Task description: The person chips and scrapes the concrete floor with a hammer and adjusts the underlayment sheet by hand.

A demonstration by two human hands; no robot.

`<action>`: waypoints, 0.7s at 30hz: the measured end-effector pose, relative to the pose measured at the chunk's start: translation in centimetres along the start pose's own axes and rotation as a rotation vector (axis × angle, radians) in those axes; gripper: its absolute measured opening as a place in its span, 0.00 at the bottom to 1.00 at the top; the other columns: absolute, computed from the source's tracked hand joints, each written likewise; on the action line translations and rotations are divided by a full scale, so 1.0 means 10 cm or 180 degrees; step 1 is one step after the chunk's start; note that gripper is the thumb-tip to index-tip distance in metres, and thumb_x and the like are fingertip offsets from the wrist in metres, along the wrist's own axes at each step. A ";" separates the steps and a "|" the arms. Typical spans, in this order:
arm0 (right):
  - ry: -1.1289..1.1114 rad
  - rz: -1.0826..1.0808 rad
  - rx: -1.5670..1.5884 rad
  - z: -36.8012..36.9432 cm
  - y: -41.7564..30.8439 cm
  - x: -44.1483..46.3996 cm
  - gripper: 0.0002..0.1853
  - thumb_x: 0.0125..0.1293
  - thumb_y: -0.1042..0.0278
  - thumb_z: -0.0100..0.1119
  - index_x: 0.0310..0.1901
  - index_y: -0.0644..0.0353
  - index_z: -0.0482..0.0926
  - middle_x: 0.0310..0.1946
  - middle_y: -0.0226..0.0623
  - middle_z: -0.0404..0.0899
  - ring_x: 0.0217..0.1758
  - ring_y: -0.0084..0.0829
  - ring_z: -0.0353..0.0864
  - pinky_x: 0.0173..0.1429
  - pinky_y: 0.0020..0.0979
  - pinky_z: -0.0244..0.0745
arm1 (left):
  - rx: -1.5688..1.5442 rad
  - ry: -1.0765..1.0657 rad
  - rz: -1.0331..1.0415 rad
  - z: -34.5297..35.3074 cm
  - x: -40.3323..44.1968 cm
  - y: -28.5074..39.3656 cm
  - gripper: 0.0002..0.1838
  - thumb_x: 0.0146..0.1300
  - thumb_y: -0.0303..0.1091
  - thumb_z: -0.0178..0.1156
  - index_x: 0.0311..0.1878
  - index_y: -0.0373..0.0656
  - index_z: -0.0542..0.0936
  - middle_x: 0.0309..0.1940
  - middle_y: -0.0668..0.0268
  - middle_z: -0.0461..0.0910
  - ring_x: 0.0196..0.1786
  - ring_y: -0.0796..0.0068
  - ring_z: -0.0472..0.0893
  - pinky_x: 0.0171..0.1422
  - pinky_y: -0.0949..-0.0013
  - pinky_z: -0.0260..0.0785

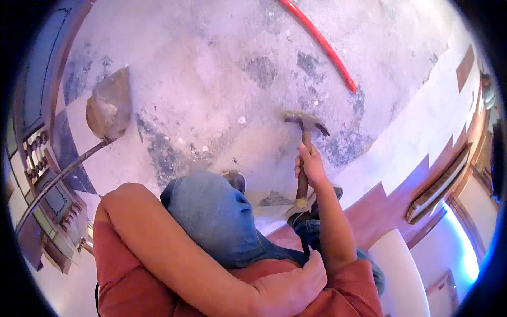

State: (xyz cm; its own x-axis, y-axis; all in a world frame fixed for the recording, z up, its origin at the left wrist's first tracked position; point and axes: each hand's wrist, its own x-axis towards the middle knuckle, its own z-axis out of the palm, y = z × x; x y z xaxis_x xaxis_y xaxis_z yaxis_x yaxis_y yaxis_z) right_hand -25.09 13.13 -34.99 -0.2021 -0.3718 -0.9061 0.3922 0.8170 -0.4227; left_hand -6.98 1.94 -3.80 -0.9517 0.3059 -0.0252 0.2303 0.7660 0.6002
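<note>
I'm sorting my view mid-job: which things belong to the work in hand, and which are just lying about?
Likely in the job:
hammer, gripped by the right hand

Apparently just lying about:
shovel, its use unclear
red tube, apart from the hammer

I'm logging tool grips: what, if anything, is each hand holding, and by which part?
The right hand holds the hammer by its handle, below the head. Whether the left hand holds anything cannot be told.

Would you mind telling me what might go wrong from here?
If the right hand lost its grip, the hammer might land on the shoe near it. A stray swing could hit the red tube lying beyond. That hand is bare, so flying chips might nick it.
</note>
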 end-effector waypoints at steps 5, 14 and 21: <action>-0.0145 -0.0366 -0.0131 0.34 -1.01 0.66 0.20 0.81 0.47 0.62 0.48 0.57 0.72 0.25 0.34 0.76 0.18 0.31 0.77 0.21 0.38 0.77 | 0.0169 -0.0044 -0.0130 -0.10 0.19 -0.03 0.24 0.69 0.43 0.54 0.58 0.34 0.84 0.54 0.53 0.84 0.59 0.53 0.83 0.71 0.47 0.71; -0.0795 -0.0940 -0.0454 0.38 -1.89 0.91 0.18 0.79 0.51 0.63 0.45 0.60 0.75 0.22 0.35 0.77 0.18 0.33 0.77 0.24 0.39 0.79 | -0.0074 -0.0067 -0.1541 -0.34 0.67 -0.28 0.13 0.68 0.38 0.59 0.51 0.43 0.83 0.44 0.60 0.83 0.51 0.58 0.84 0.57 0.53 0.73; -0.0711 -0.0020 -0.0859 -0.38 -0.99 0.31 0.17 0.79 0.54 0.63 0.42 0.61 0.77 0.21 0.37 0.76 0.19 0.37 0.78 0.25 0.44 0.79 | -0.0243 -0.0653 -0.3374 -0.55 0.25 -0.57 0.23 0.68 0.42 0.67 0.61 0.40 0.82 0.58 0.52 0.85 0.61 0.45 0.85 0.67 0.46 0.77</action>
State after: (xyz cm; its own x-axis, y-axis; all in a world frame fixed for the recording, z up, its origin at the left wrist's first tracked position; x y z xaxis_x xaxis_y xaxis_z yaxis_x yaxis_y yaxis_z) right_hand -33.01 5.51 -33.54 0.0094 -0.4400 -0.8979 0.1341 0.8904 -0.4349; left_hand -11.80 -4.76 -2.91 -0.6054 -0.3972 -0.6897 -0.7099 0.6613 0.2423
